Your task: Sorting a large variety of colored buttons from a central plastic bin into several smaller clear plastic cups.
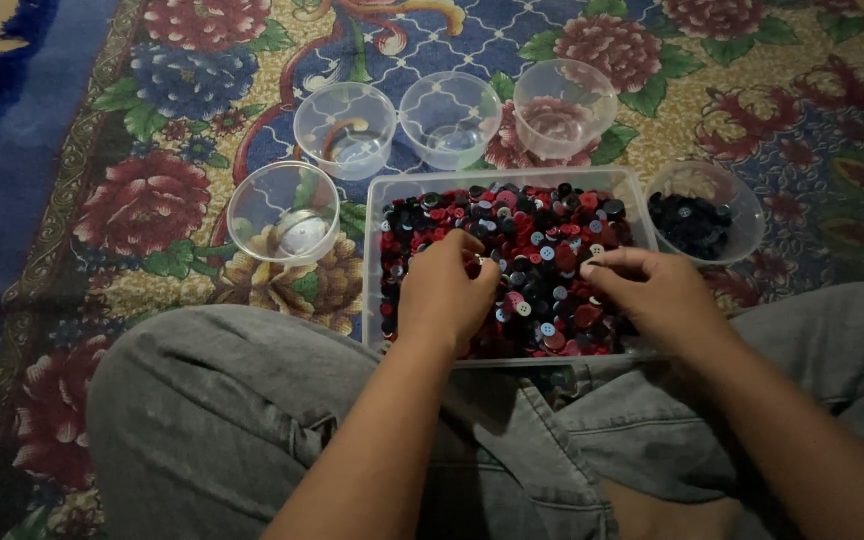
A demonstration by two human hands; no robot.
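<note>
Sorting through a clear tray (508,184) of mixed buttons (550,232) with both our hands.

Our left hand (446,292) rests curled on the pile at the tray's seven o'clock, fingertips pinched together on something too small to make out. Our right hand (650,290), at four o'clock, hides its fingertips in the buttons, so we cannot tell its grip. At the tray's three o'clock a bowl (742,205) holds dark buttons; four clear cups (345,125) arc from nine to one o'clock. Our forearms are cut off below.
</note>
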